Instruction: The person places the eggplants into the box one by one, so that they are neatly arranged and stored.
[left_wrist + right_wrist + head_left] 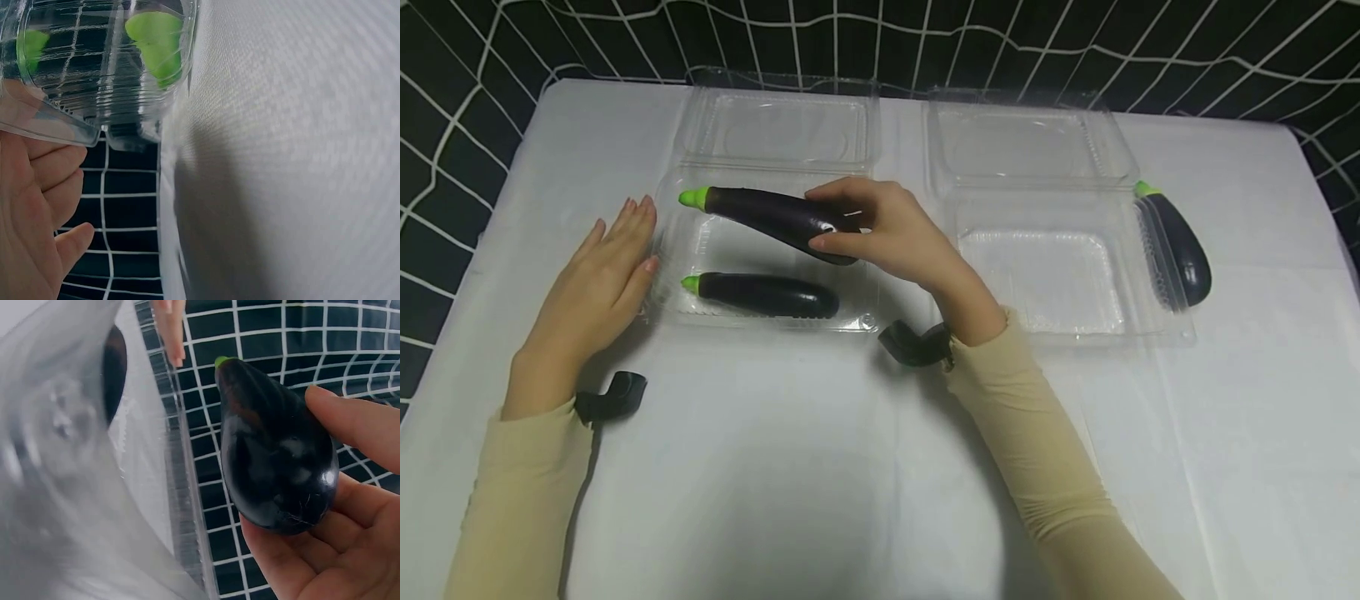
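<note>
My right hand grips a dark eggplant by its rounded end, over the left clear plastic container. In the right wrist view the thumb and fingers curl round that eggplant, its green tip pointing away. A second eggplant lies in the front part of the same container. My left hand lies at the container's left edge with its fingers straight. From the left wrist, the fingers of this hand overlap the clear wall, and two green tips show through the plastic.
To the right stands another clear container, its lid folded back. A third eggplant lies against its right side. White cloth covers the table, and a dark white-lined grid backdrop rises behind it.
</note>
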Motion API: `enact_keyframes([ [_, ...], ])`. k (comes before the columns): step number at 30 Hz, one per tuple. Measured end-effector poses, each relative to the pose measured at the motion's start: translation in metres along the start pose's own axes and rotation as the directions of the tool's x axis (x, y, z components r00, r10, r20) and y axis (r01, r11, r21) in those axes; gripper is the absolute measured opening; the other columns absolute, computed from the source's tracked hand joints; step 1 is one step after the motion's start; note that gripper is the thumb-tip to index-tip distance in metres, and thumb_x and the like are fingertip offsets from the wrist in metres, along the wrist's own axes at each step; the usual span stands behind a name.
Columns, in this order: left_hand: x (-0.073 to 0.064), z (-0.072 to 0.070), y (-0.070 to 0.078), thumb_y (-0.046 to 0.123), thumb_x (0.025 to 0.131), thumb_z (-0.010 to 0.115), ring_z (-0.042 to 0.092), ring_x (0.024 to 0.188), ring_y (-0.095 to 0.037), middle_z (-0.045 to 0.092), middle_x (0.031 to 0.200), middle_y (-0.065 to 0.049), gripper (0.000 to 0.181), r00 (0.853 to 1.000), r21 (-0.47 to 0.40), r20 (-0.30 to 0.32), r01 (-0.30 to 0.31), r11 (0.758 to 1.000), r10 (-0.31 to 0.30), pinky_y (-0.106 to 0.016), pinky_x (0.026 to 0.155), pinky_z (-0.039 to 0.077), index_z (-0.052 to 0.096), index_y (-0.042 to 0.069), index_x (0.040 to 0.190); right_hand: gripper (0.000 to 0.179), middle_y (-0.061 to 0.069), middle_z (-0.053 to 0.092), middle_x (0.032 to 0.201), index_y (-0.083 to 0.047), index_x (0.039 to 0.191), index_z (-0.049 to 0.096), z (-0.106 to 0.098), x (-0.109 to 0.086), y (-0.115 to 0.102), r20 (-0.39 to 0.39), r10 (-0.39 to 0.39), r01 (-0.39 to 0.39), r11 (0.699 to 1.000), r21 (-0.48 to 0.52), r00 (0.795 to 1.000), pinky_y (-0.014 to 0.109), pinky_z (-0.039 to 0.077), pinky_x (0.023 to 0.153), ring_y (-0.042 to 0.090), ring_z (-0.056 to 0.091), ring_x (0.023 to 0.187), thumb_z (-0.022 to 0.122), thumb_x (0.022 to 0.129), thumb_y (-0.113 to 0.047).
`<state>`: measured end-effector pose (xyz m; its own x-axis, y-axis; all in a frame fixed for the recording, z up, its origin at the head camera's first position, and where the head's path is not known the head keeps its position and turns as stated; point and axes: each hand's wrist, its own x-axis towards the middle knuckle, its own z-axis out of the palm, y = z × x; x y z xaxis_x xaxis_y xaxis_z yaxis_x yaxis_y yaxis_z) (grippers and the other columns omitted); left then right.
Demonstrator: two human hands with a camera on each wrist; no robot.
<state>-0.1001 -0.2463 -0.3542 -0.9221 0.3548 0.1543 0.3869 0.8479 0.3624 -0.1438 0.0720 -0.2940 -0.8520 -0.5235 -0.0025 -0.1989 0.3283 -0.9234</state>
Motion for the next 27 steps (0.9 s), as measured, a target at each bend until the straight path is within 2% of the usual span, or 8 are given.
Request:
enact_keyframes([
  [5,-0.001,0.0,-0.001,0.021,0.101,0.037,0.02,0.141,-0.026,0.026,0.15,-0.018,0.054,1.0,-0.001,-0.011,-0.009,1.0,0.009,-0.04,0.116,0.008,0.023,-0.005,0.146,0.046,0.009,0.06,0.12,0.0,0.124,0.059,0.007,0.005,-0.001,0.037,0.013,-0.014,0.999,0.029,0.999,0.027,0.052,0.081,0.02,0.062,0.096,0.073,0.081,-0.008],
  [10,-0.001,0.0,-0.001,0.02,0.101,0.038,0.019,0.141,-0.025,0.025,0.151,-0.017,0.054,1.0,0.003,-0.013,-0.012,1.0,0.012,-0.041,0.116,0.009,0.023,-0.004,0.146,0.045,0.009,0.061,0.119,0.001,0.123,0.059,0.012,0.01,-0.001,0.049,0.008,-0.009,1.0,0.01,0.999,0.026,0.05,0.084,0.016,0.059,0.1,0.072,0.082,-0.008],
  [15,-0.001,-0.001,-0.001,0.02,0.101,0.037,0.019,0.141,-0.025,0.024,0.151,-0.016,0.054,1.0,0.011,-0.013,0.0,1.0,0.0,-0.041,0.116,0.008,0.023,-0.003,0.147,0.044,0.009,0.061,0.119,0.001,0.123,0.059,0.013,0.015,0.0,0.047,-0.001,0.004,0.999,-0.052,0.999,0.024,0.049,0.087,0.015,0.057,0.104,0.072,0.083,-0.01],
  [19,-0.001,0.0,-0.001,0.02,0.101,0.037,0.019,0.141,-0.025,0.024,0.151,-0.016,0.054,1.0,0.009,-0.008,0.004,1.0,-0.003,-0.04,0.116,0.008,0.023,-0.003,0.147,0.045,0.008,0.06,0.122,-0.001,0.124,0.059,0.012,0.015,0.004,0.047,0.031,-0.024,0.992,-0.125,0.998,0.024,0.048,0.088,0.014,0.057,0.106,0.072,0.083,-0.012],
  [22,-0.001,0.0,-0.002,0.02,0.1,0.037,0.019,0.141,-0.026,0.025,0.151,-0.017,0.054,1.0,0.001,-0.004,-0.016,1.0,0.016,-0.04,0.116,0.009,0.023,-0.004,0.146,0.046,0.007,0.06,0.124,-0.002,0.125,0.059,0.012,0.014,0.006,0.051,0.056,-0.047,0.985,-0.166,0.997,0.024,0.047,0.088,0.013,0.057,0.108,0.073,0.083,-0.013],
  [27,-0.001,-0.001,-0.004,0.019,0.1,0.038,0.019,0.141,-0.026,0.026,0.15,-0.019,0.054,0.999,-0.01,-0.007,-0.053,0.999,0.052,-0.039,0.116,0.009,0.023,-0.006,0.146,0.046,0.006,0.06,0.123,-0.003,0.125,0.059,0.014,0.017,0.007,0.07,0.052,-0.037,0.981,-0.191,0.996,0.023,0.046,0.09,0.013,0.057,0.108,0.073,0.083,-0.014],
])
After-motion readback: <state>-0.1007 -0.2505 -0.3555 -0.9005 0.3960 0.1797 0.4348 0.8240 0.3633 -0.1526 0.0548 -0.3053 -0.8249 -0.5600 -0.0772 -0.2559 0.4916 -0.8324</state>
